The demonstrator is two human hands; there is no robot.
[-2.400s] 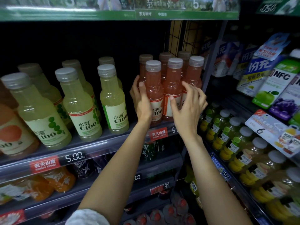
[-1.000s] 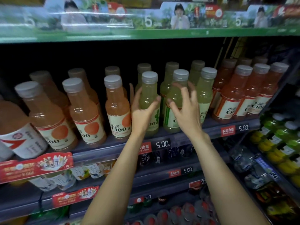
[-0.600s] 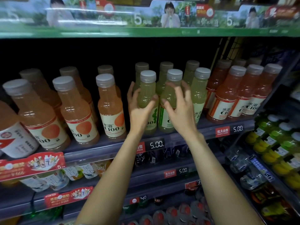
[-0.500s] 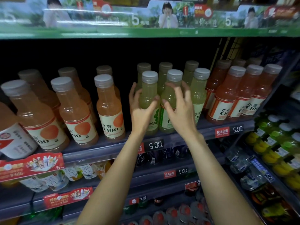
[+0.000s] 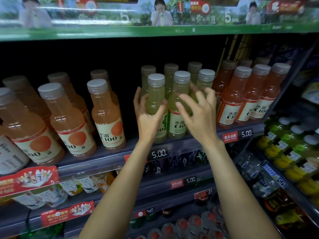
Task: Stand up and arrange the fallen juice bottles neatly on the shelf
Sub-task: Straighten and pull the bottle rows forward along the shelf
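Note:
Several yellow-green juice bottles stand upright in two rows at the middle of the shelf. My left hand wraps around the front left green bottle, thumb across its front. My right hand hovers just in front of the middle green bottle and the right green bottle, fingers spread and blurred, not holding anything. Orange juice bottles stand to the left and pink-red juice bottles to the right, all upright.
A green advertising banner runs along the shelf above. Price strips line the shelf front. Lower shelves hold more drinks. A side rack at the right carries yellow-green bottles and cartons. A wire divider stands at the back right.
My right hand has come off the middle green bottle and opened, fingers spread. My left hand stays on the front left green bottle. The view has shifted slightly.

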